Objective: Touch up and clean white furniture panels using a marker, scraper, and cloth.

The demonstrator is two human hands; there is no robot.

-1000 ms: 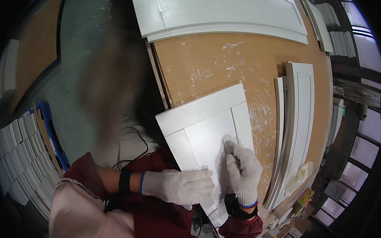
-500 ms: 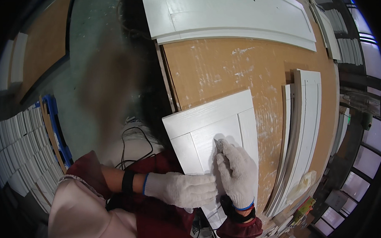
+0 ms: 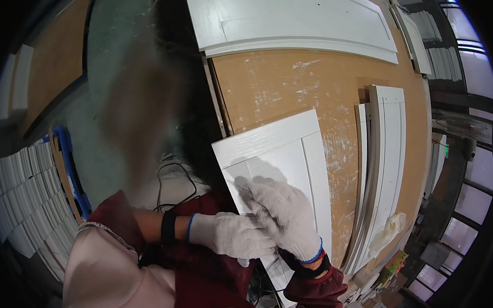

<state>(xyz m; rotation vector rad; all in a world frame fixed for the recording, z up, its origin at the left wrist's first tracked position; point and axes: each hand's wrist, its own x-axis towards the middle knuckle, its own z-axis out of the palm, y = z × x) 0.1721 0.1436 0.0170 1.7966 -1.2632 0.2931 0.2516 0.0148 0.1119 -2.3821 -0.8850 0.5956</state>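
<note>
A white framed door panel (image 3: pixel 278 130) lies on the brown work table. Above its face, my right hand (image 3: pixel 285 213) in a white knit glove has its fingers bent together. Its fingertips are greyish, near the panel's left frame strip, and whatever they may hold is too hidden to name. My left hand (image 3: pixel 231 234), also gloved, is at the panel's left edge, with its fingers pressed together and partly behind the right hand. A small whitish bit shows beneath the left hand, and I cannot tell what it is. Both hands overlap in this view.
Across the far part of the brown table (image 3: pixel 271 81) lies a larger white panel (image 3: pixel 295 19). Long white strips (image 3: pixel 386 142) rest on the right, with a crumpled yellowish wrap (image 3: pixel 390 230) near their end. Stacked white boards (image 3: pixel 25 191) stand at left; a black cable (image 3: pixel 175 165) lies beside the table.
My right hand has moved left across the panel, its fingertips now nearer the left frame strip and overlapping my left hand. The left hand stays almost in place. The view has shifted slightly.
</note>
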